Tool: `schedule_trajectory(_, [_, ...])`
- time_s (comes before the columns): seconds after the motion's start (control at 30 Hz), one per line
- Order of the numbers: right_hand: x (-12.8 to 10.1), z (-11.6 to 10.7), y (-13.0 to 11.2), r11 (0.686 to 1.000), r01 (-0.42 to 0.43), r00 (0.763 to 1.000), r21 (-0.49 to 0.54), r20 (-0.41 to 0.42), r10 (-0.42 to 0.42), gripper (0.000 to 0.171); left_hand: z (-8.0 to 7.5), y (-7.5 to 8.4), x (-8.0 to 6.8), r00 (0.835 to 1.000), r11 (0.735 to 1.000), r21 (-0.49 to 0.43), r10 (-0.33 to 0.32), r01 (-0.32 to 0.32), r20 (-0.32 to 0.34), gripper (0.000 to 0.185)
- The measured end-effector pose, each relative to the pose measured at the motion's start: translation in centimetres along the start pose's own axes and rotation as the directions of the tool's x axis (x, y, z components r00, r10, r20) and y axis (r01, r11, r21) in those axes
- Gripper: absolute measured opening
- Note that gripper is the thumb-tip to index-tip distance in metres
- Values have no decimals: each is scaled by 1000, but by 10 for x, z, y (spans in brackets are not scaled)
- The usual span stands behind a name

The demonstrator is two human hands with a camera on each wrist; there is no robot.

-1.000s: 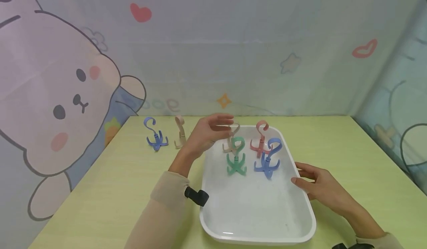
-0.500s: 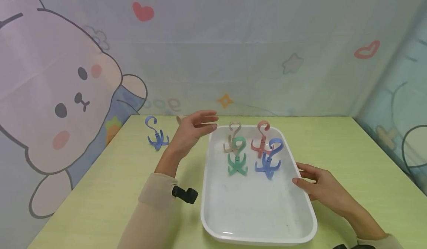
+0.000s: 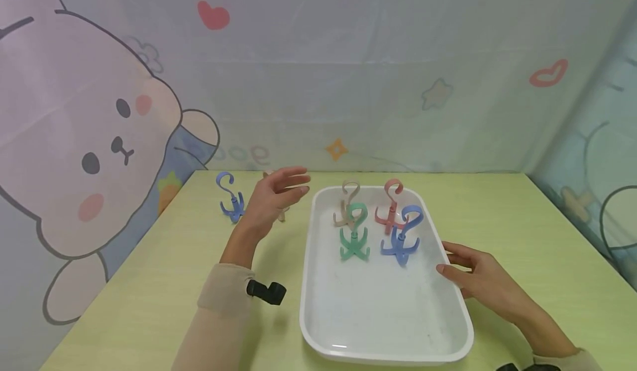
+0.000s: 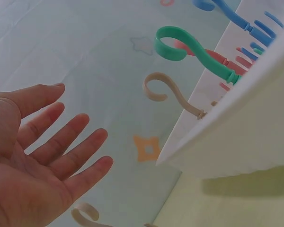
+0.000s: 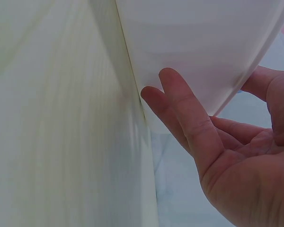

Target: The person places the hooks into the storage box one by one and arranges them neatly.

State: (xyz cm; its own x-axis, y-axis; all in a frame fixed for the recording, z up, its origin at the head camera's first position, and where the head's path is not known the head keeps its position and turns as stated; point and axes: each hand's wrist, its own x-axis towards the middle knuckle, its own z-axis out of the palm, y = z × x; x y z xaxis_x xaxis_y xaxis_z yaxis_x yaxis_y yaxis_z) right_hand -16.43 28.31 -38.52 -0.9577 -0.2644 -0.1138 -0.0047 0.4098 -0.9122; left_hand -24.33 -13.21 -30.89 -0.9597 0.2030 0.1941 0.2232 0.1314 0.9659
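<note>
a pale yellow-green table (image 3: 149, 282) is carrying everything here. a white tray (image 3: 318, 282) is sitting on it right of the middle, its long side running away from the person. a blue hook (image 3: 230, 198) is standing on the bare tabletop near the far left corner, well apart from the tray. a beige hook (image 3: 281, 214) is standing between the two, mostly hidden in the head view. the right hand (image 3: 479, 280) is resting on the table against the tray's right wall.
</note>
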Motion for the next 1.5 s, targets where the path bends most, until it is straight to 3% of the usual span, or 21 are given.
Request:
schedule_trajectory(0.33, [-1, -1, 1, 1000, 6, 1000, 20, 8, -6, 73, -8, -10, -1, 998, 999, -53, -16, 13, -52, 43])
schedule_trajectory(0.57, [-1, 0, 0, 1000, -14, 1000, 2, -1, 14, 75, -17, -17, -2, 992, 995, -87, -67, 58, -103, 44])
schedule_trajectory(0.83, [-1, -1, 1, 1000, -10, 1000, 15, 5, 10, 75, -28, -26, -2, 990, 994, -103, -52, 38, -132, 47])
schedule_trajectory(1.5, [-1, 0, -3, 1000, 13, 1000, 22, 2, -13, 72, -46, -45, -2, 953, 982, -157, -147, 107, -266, 49])
